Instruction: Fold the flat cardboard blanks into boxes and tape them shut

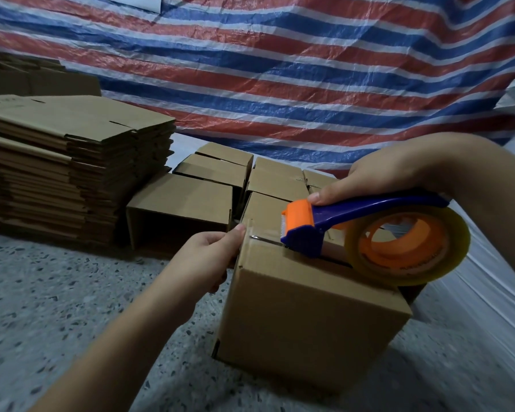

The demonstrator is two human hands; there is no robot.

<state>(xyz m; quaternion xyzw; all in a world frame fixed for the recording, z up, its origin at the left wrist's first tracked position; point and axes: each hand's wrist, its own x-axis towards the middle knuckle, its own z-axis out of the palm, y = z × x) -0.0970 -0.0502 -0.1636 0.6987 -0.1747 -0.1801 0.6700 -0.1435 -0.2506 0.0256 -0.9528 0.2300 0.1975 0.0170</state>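
No text could be read: dark print ran round the orange core of the tape roll [405, 251] and faint marks stood on one folded box [277, 178] behind, but all of it was too blurred to make out

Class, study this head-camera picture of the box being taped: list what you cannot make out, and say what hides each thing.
Head view only:
- Rest of the top seam of the box: hidden under the tape dispenser.
- Right hand fingers: hidden behind the dispenser's handle.
- Print on the tape roll: blurred, too small.
- White sheet on the tarp: cut by the top edge.
- Box's far side: faces away.
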